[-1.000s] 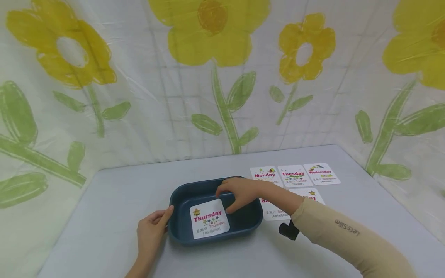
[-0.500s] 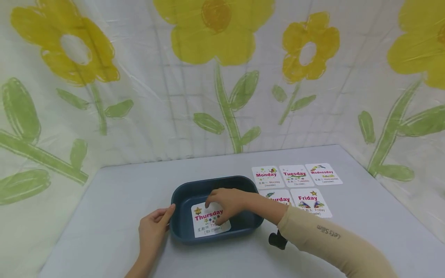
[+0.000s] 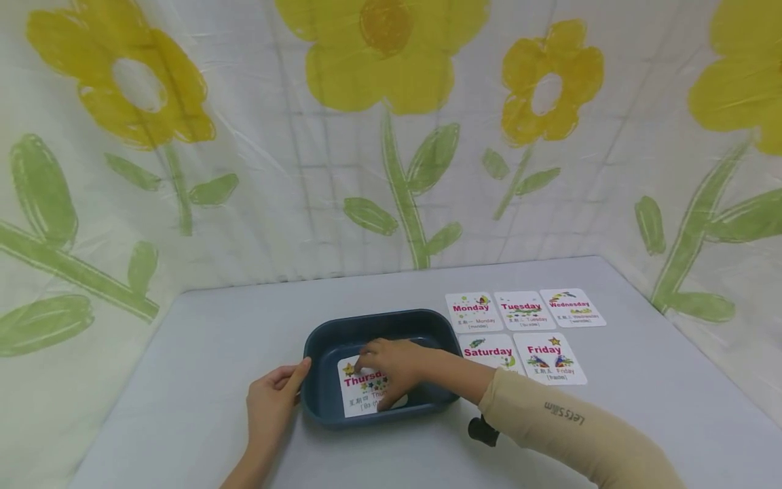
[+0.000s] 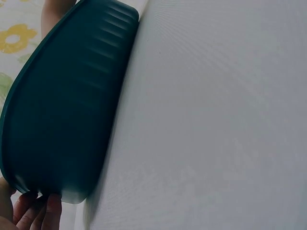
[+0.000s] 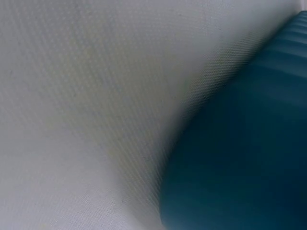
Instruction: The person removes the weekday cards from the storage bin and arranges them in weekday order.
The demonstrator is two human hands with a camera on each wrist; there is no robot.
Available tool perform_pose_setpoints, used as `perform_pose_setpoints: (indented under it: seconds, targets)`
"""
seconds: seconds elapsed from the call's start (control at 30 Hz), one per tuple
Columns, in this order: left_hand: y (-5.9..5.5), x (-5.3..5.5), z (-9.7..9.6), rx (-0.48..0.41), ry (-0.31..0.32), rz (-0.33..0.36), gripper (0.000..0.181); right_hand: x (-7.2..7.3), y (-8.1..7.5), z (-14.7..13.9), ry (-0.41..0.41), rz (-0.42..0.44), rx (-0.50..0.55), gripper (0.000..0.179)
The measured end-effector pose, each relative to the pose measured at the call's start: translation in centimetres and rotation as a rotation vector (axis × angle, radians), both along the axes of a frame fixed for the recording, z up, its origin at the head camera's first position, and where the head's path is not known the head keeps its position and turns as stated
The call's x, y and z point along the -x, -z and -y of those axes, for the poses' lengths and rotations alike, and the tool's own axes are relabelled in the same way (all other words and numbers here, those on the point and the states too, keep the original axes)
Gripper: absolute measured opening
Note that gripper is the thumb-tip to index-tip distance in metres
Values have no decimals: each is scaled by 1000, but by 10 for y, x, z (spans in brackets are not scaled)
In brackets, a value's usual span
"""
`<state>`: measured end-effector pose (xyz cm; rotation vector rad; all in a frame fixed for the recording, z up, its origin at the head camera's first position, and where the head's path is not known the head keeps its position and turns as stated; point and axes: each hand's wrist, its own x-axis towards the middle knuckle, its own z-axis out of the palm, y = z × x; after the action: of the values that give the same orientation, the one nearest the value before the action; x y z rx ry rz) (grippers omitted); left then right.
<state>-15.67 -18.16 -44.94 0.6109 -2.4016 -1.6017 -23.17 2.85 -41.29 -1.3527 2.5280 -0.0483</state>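
Note:
A dark blue-green plastic basin [image 3: 421, 324] stands on the table, and a white "Thursday" card [image 3: 354, 397] lies inside it at the left. My left hand [image 3: 269, 404] grips the basin's left end, thumb at the rim and fingers [image 4: 50, 211] against the outer wall in the left wrist view. Over the card, my right hand [image 3: 397, 367] reaches down into the basin with thumb and fingers spread across the card's face. The hand covers the card's right part. The right wrist view shows only the basin's outer wall [image 5: 240, 163] and the tabletop.
Right of the basin lie cards in two rows: Monday [image 3: 470, 312], Tuesday [image 3: 521, 311] and Wednesday [image 3: 573, 308] at the back, Saturday [image 3: 489, 352] and Friday [image 3: 550, 360] in front. A black wrist device [image 3: 482, 431] hangs under the right forearm. A flowered curtain [image 3: 256, 204] borders the table.
My right hand has moved left and down, from the basin's back right onto the Thursday card. The Saturday and Friday cards have come into fuller view. The left hand keeps its hold.

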Motion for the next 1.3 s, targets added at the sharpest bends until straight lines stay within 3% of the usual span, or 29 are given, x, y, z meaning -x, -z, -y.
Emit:
perform_pose_setpoints:
  seconds: [0.43, 0.8, 1.07, 1.3]
  targets:
    - [-1, -1, 0, -2, -5, -2, 48, 1, 1, 0, 20, 52, -2, 66]
    - [1, 0, 0, 1, -8, -5, 49, -2, 2, -1, -1, 4, 7, 65]
    - [2, 0, 0, 1, -8, -7, 50, 0, 0, -3, 2, 59, -12, 66]
    - [0, 0, -1, -14, -7, -9, 45, 1, 1, 0, -4, 41, 8, 67]
